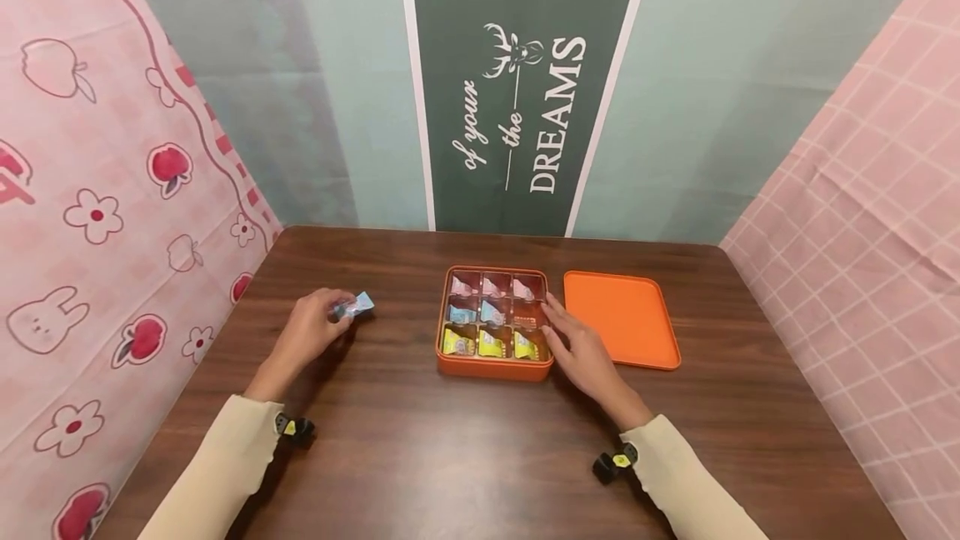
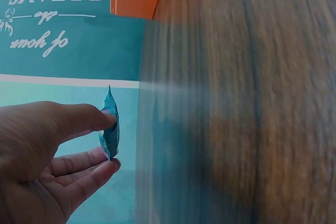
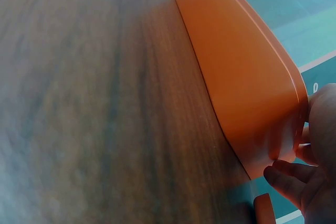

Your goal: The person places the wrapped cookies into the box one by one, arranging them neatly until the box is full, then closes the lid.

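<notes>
My left hand (image 1: 311, 325) is at the left of the table and pinches a small blue wrapped candy (image 1: 358, 304) between thumb and fingertips. In the left wrist view the candy (image 2: 110, 129) shows edge-on, held above the wood. An orange square box (image 1: 495, 368) with a clear divided insert sits mid-table. Pink candies (image 1: 492, 285) fill its back row, two blue candies (image 1: 462, 314) lie in the middle row, and yellow candies (image 1: 491, 344) line the front. The middle row's right compartment shows its bare bottom. My right hand (image 1: 581, 350) touches the box's right side with relaxed fingers.
Right of the box lies a flat orange lid (image 1: 622, 319), partly behind the right hand. The dark wooden table (image 1: 450, 457) meets a printed green cloth (image 1: 525, 107) at its back edge. Pink patterned cloths hang at both sides.
</notes>
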Demonstrator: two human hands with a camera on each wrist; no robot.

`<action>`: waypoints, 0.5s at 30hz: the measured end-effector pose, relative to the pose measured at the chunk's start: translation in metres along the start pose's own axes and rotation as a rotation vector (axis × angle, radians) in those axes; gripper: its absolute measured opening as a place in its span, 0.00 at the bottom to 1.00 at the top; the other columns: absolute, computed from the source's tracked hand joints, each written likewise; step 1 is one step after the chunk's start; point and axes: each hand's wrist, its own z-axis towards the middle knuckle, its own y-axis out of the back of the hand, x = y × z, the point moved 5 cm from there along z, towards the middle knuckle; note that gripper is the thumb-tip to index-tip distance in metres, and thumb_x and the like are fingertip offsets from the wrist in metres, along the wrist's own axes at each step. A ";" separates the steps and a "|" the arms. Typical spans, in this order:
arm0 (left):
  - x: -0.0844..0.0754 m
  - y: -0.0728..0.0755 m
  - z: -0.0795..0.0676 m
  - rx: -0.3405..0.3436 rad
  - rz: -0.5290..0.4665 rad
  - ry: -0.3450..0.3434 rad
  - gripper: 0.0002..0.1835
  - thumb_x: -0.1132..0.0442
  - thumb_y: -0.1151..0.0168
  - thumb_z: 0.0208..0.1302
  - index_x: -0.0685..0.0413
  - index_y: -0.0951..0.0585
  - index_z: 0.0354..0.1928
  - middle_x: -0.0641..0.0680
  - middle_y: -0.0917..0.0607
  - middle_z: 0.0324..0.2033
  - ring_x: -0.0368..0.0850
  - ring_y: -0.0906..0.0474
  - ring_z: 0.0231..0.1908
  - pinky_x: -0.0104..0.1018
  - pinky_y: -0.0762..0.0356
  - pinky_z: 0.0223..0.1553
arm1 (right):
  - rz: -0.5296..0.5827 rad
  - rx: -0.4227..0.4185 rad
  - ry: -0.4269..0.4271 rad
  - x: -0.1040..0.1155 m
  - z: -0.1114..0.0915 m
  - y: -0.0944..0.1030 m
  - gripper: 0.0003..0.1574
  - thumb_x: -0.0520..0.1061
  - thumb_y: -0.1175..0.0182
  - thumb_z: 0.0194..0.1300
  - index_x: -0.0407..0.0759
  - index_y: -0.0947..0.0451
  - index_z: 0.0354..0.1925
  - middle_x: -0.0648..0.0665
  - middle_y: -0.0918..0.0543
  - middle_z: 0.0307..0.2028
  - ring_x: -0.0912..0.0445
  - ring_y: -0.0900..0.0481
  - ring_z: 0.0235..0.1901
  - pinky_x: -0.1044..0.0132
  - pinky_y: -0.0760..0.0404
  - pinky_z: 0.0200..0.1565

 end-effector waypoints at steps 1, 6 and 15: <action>-0.002 0.000 0.001 -0.001 -0.004 -0.003 0.15 0.72 0.28 0.56 0.63 0.14 0.47 0.65 0.14 0.43 0.58 0.18 0.38 0.55 0.20 0.42 | -0.002 -0.002 0.000 0.000 0.000 0.001 0.33 0.53 0.44 0.77 0.45 0.33 0.74 0.47 0.37 0.76 0.45 0.33 0.71 0.40 0.32 0.66; -0.009 0.001 0.003 -0.024 -0.020 -0.031 0.15 0.72 0.27 0.56 0.63 0.14 0.47 0.64 0.14 0.40 0.58 0.17 0.36 0.54 0.19 0.39 | -0.010 -0.019 0.024 0.004 0.000 0.003 0.32 0.52 0.44 0.77 0.43 0.32 0.73 0.48 0.36 0.75 0.44 0.32 0.70 0.41 0.31 0.65; -0.020 0.001 0.007 -0.081 -0.065 -0.082 0.13 0.73 0.27 0.56 0.62 0.14 0.45 0.63 0.14 0.39 0.57 0.15 0.37 0.53 0.16 0.37 | -0.002 -0.011 0.018 0.001 0.000 0.002 0.32 0.52 0.44 0.77 0.45 0.33 0.74 0.50 0.37 0.75 0.44 0.32 0.70 0.40 0.32 0.66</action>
